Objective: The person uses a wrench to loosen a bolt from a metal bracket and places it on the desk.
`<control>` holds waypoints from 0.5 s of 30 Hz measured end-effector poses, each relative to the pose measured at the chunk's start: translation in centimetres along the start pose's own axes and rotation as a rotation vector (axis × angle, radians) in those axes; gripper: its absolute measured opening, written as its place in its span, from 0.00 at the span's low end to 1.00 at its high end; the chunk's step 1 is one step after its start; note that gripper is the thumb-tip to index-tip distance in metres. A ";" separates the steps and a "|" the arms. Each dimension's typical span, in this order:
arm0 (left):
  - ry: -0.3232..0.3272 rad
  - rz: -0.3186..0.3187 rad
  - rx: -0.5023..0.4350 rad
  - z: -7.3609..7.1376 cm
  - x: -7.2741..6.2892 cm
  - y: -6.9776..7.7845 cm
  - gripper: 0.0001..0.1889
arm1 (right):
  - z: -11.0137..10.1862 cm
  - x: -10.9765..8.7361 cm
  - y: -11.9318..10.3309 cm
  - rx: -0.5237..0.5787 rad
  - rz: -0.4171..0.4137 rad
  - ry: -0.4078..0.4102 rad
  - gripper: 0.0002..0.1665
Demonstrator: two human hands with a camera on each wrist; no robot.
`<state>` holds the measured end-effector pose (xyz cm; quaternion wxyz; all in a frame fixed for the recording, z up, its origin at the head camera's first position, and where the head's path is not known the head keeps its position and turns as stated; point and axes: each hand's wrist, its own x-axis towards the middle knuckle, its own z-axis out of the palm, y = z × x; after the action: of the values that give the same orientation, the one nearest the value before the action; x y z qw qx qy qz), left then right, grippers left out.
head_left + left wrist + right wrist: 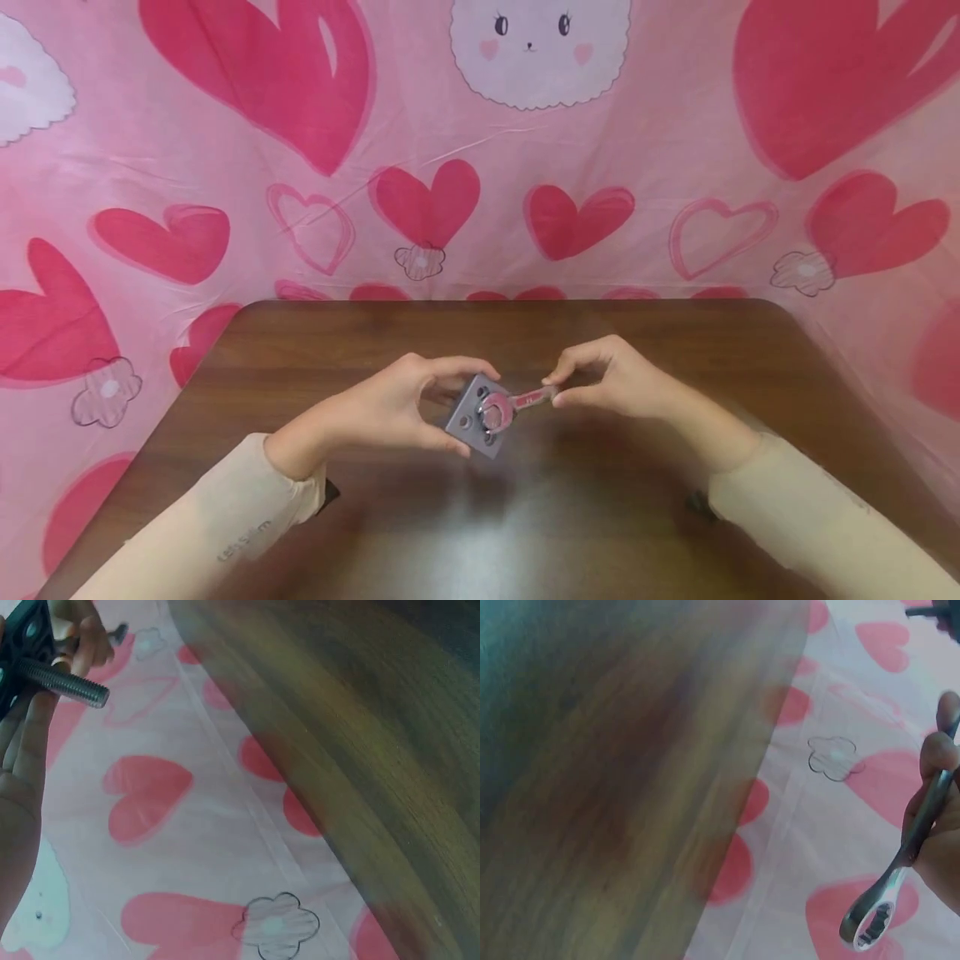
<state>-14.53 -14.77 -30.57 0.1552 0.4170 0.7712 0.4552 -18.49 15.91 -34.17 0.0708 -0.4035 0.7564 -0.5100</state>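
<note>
My left hand (pixel 382 404) grips a grey square plate (pixel 467 421) with several holes, fingers on the top edge and thumb at the lower edge, above the table. A long threaded bolt (pixel 67 681) sticks out of the plate in the left wrist view. To its right, my right hand (pixel 618 379) pinches a shiny combination wrench (pixel 531 398) between thumb and fingers. The wrench's open end overlaps the bolt head on the plate's face in the head view. Its ring end (pixel 874 926) points back past the palm in the right wrist view.
A brown wood-grain table (pixel 360 533) with rounded far corners lies under both hands. Behind it hangs a pink cloth (pixel 502 133) printed with hearts. Light sleeves cover both forearms.
</note>
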 end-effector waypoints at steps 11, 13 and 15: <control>-0.129 -0.001 0.063 0.6 0.7 -0.5 0.36 | -1.1 0.5 0.4 -0.092 0.012 -0.071 0.12; -0.103 0.011 0.074 0.7 0.8 -0.7 0.36 | -1.4 0.2 0.7 -0.101 0.019 -0.045 0.12; -0.053 0.016 0.080 0.9 0.9 -0.8 0.37 | -1.8 -0.1 1.0 -0.105 0.031 -0.010 0.12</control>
<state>-14.94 -13.74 -31.54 0.1553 0.4408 0.7811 0.4140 -19.88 17.46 -34.20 0.0613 -0.3975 0.7880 -0.4662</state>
